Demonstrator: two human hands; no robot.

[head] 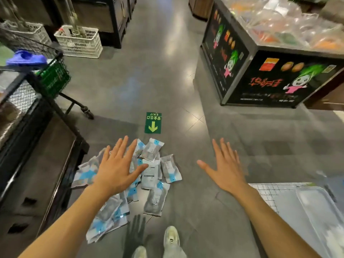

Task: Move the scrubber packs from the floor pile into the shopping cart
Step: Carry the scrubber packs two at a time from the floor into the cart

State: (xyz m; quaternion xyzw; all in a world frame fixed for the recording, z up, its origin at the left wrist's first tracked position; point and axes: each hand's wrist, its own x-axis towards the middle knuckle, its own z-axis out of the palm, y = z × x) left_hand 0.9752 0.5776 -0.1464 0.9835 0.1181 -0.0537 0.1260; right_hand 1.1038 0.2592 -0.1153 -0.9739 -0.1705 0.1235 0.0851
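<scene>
Reaching down, both grips are held flat and hold nothing — the left hand over the scrubber packs on the floor, the right hand beside them. Fingers should be closed round one pack only.

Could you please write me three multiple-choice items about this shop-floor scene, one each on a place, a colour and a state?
1. Where does the pile of scrubber packs lie?
A. on the floor
B. in the shopping cart
C. on a shelf

2. What colour is the exit sign on the floor?
A. red
B. green
C. yellow

3. How are the left hand and right hand?
A. both gripping packs
B. one gripping
C. both open, empty

Key: 1 A, packs rest on grey floor; 2 B, green with an arrow; 3 C, fingers spread, holding nothing.
</scene>
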